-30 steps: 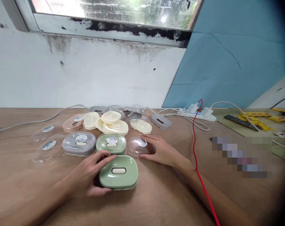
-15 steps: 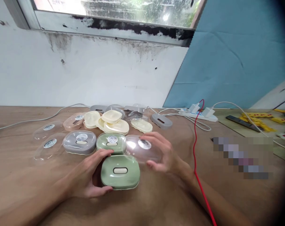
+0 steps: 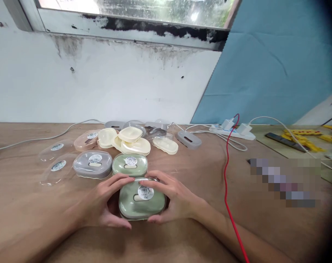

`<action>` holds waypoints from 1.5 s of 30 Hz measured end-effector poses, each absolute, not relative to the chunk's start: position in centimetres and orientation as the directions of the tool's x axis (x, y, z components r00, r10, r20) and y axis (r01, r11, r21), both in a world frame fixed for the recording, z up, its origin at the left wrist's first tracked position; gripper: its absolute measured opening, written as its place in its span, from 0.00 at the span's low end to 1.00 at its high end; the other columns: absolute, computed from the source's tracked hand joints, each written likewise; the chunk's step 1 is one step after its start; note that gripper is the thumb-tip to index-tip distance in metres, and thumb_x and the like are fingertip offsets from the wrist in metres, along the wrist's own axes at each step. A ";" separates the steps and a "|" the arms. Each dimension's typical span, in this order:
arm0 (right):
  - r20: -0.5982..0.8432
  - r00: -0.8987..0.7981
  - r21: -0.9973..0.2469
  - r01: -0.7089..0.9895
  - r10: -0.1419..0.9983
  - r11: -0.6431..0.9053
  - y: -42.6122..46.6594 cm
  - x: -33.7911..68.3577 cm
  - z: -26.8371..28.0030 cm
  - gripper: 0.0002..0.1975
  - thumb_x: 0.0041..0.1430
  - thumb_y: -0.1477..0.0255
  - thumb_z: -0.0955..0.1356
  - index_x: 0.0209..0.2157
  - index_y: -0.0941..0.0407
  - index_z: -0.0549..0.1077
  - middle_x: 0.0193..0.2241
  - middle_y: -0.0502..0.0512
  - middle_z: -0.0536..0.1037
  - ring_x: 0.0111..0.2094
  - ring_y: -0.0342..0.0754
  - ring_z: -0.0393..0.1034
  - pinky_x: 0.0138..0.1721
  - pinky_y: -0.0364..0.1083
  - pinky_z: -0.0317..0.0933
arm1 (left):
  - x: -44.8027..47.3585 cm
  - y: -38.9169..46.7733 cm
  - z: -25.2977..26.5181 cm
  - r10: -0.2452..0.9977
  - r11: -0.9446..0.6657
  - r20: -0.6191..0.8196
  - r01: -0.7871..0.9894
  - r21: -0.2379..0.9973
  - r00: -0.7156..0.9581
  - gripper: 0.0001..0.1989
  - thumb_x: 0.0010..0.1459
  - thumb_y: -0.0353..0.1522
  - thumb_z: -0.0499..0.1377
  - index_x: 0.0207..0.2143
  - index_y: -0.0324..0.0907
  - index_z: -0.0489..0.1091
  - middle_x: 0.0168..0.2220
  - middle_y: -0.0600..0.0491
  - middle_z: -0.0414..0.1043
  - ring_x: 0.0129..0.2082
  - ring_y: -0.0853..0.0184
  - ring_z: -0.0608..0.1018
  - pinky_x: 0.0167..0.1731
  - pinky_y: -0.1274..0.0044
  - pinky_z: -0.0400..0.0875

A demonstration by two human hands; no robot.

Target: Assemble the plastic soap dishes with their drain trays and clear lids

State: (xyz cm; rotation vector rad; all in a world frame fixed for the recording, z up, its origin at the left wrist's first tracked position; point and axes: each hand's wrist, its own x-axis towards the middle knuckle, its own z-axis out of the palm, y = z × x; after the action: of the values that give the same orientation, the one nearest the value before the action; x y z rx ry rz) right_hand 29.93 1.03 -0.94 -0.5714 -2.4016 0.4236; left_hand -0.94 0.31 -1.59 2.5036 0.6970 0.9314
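Note:
A green oval soap box with a pale slot insert rests on the table close in front of me. Over its top lies a clear plastic cover bearing a round printed sticker. My left hand curls round the box's left side, fingers at the back edge and thumb at the front. On the right, my right hand grips the cover, fingertips on its rear edge and thumb low in front. Whether the cover sits fully down cannot be seen. Directly behind stands another green box with a stickered clear cover.
A grey covered box and two loose clear covers lie to the left. Cream lids are piled behind, near a pinkish box. A red cable crosses the table at right, running from a power strip.
My right hand has brought the clear cover leftward and down onto the nearer green box. My left hand has stayed at the box's left side.

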 end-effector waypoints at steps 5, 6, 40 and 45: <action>0.467 -0.732 -0.428 0.304 0.496 0.851 1.1 29.8 -1.0 0.49 0.53 0.50 0.81 0.70 0.50 0.65 0.63 0.67 0.72 0.59 0.62 0.73 0.59 0.60 0.70 | -0.8 0.5 -1.5 0.566 -0.804 0.522 0.290 0.519 0.638 0.48 0.52 0.49 0.77 0.71 0.49 0.62 0.59 0.42 0.76 0.55 0.51 0.82 0.54 0.65 0.80; 0.457 -0.733 -0.435 0.310 0.504 0.846 1.0 29.8 -1.0 0.49 0.53 0.51 0.81 0.70 0.50 0.65 0.63 0.67 0.72 0.59 0.62 0.73 0.59 0.60 0.70 | -0.8 0.5 -1.5 0.570 -0.801 0.520 0.289 0.525 0.636 0.48 0.52 0.48 0.78 0.70 0.49 0.62 0.59 0.42 0.76 0.55 0.51 0.82 0.54 0.65 0.81; 0.420 -0.732 -0.495 0.311 0.537 0.811 1.0 29.9 -1.0 0.46 0.55 0.49 0.80 0.69 0.50 0.66 0.62 0.65 0.73 0.61 0.61 0.72 0.62 0.59 0.66 | -1.0 0.3 -1.0 0.348 -0.936 0.674 0.275 0.217 0.652 0.33 0.60 0.48 0.72 0.63 0.45 0.74 0.60 0.38 0.77 0.47 0.56 0.87 0.41 0.72 0.86; 0.389 -0.756 -0.423 0.361 0.526 0.831 0.9 29.8 -0.8 0.46 0.58 0.47 0.77 0.70 0.50 0.64 0.64 0.68 0.71 0.61 0.64 0.71 0.61 0.62 0.67 | -1.1 0.3 -0.7 0.327 -0.942 0.686 0.281 0.184 0.650 0.33 0.60 0.47 0.73 0.64 0.47 0.74 0.59 0.39 0.79 0.50 0.54 0.87 0.44 0.70 0.86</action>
State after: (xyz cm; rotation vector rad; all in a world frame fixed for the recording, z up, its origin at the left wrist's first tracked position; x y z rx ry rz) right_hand 29.80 0.89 -0.78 -0.6531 -2.5078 0.4435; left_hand -1.12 0.30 -0.66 2.7977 0.5160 1.1815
